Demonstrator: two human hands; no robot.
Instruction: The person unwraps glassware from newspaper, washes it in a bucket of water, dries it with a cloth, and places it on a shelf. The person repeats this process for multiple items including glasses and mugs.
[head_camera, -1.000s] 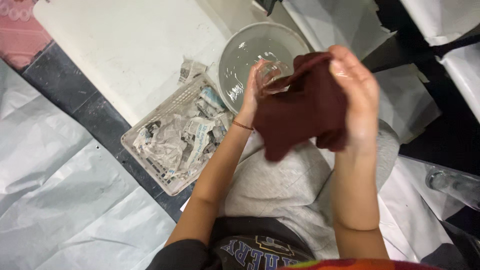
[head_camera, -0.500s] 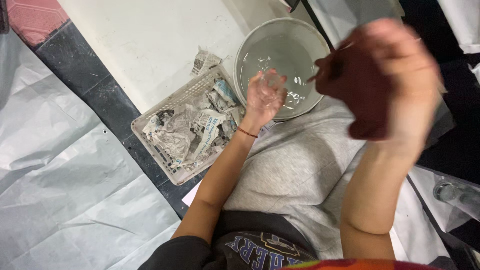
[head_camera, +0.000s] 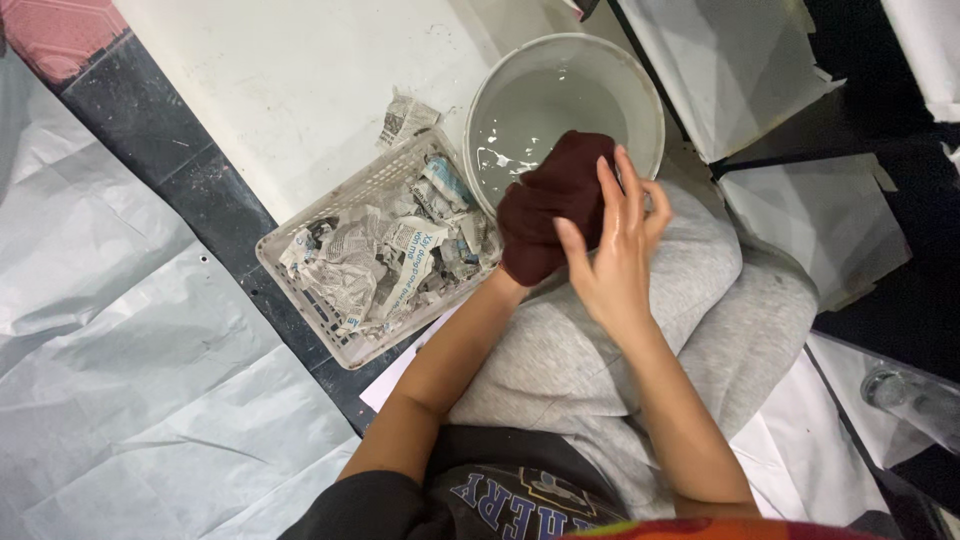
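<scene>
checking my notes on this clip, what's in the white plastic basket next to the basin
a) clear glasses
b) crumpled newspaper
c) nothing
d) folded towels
b: the white plastic basket beside the basin is filled with crumpled newspaper, printed sheets wadded into balls; no towels or glasses show in it.

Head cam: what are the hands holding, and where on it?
A dark red cloth. The right hand presses on its right side; the left hand is hidden under it, so its grip and contents cannot be told.
</scene>
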